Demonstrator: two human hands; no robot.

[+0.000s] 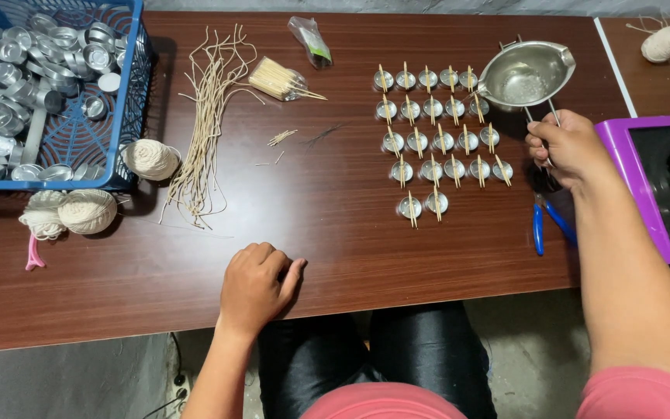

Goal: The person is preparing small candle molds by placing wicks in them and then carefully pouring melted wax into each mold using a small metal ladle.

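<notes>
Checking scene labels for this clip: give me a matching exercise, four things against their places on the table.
Things:
1. metal pouring pot
2. blue basket
3. blue-handled pliers
4. left hand

Places:
A. far left corner, full of small metal cups
B. resting on the near table edge
C. held by its wire handle in the right hand
D. lying near the right wrist

Pairs: 1-C, 2-A, 3-D, 4-B

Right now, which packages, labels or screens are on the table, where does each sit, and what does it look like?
Small clear plastic bag with a green and dark label: far edge, centre, lying flat and crumpled.
Clear plastic packet of pale wooden sticks: left of the cup rows, open, sticks spilling out.
Purple-framed device with a dark glossy panel: right edge, beside the right hand; panel unlit.
</notes>
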